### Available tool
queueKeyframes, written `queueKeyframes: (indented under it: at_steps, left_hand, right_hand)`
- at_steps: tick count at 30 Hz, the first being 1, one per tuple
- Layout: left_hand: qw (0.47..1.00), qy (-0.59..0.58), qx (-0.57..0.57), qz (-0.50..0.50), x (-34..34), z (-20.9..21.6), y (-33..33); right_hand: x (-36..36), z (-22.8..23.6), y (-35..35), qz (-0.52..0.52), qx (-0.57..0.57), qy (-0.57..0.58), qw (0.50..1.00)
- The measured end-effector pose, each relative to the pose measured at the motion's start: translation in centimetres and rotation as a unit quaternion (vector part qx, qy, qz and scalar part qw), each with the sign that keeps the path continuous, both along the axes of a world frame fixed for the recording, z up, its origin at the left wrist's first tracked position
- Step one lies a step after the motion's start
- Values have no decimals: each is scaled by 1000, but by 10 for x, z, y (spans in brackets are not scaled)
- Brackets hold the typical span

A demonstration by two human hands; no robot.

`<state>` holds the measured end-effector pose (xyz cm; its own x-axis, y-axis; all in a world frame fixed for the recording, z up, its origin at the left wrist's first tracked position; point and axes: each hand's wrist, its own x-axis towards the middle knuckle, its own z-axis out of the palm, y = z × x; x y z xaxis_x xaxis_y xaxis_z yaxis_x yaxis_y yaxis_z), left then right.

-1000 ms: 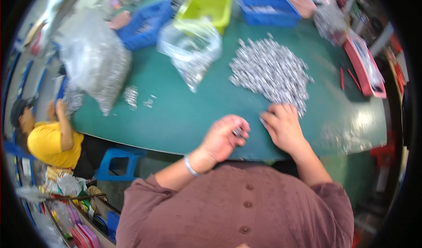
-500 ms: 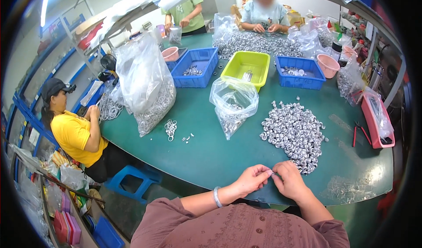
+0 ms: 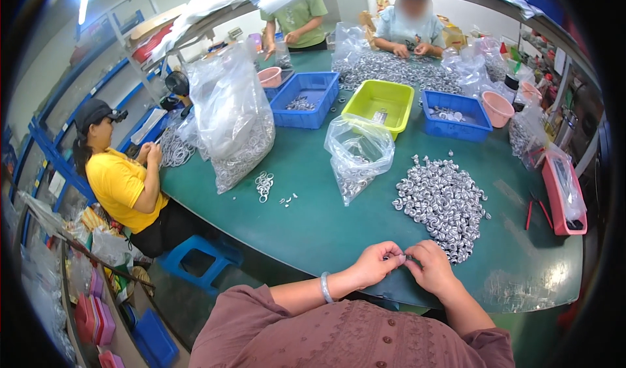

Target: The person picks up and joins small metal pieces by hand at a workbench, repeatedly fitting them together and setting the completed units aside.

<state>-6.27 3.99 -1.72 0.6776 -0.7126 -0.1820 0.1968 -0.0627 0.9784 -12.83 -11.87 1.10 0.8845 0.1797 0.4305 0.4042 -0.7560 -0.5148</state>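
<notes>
Close to the near table edge, my left hand (image 3: pixel 377 265) and my right hand (image 3: pixel 430 267) meet with thumbs and fingertips pinched. A small greyish piece shows between the fingertips, too little of it visible to name. Just beyond my right hand lies a heap of small silver-grey metal pieces (image 3: pixel 438 202), curved and ring-like. Left of the heap, an open clear plastic bag (image 3: pixel 360 156) holds similar metal rings. A few loose rings (image 3: pixel 263 187) and some tiny bits (image 3: pixel 287 201) rest farther left.
On the green table (image 3: pixel 313 237) stand a large clear bag of rings (image 3: pixel 241 140), blue bins (image 3: pixel 304 117) (image 3: pixel 458 130), a lime-green basin (image 3: pixel 401 127), a pink tray (image 3: pixel 562 192) and red-handled pliers (image 3: pixel 538 213). A blue stool (image 3: pixel 199 260) is at left. Several co-workers sit or stand around.
The view has tilted slightly, shifting the far table contents to the right. My fingers stay pinched together with small shifts. The far seated person's hands have moved over the ring pile.
</notes>
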Motion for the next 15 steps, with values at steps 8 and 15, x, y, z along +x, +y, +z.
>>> queueKeyframes:
  at_steps: [8, 15]
  left_hand:
    - [998, -54, 28, 4, 1, -4, 6]
    - [991, -129, 18, -4, -1, -6, 8]
  right_hand:
    - [6, -6, 4, 1, -45, -9, 999]
    - [4, -3, 4, 12, -86, -16, 996]
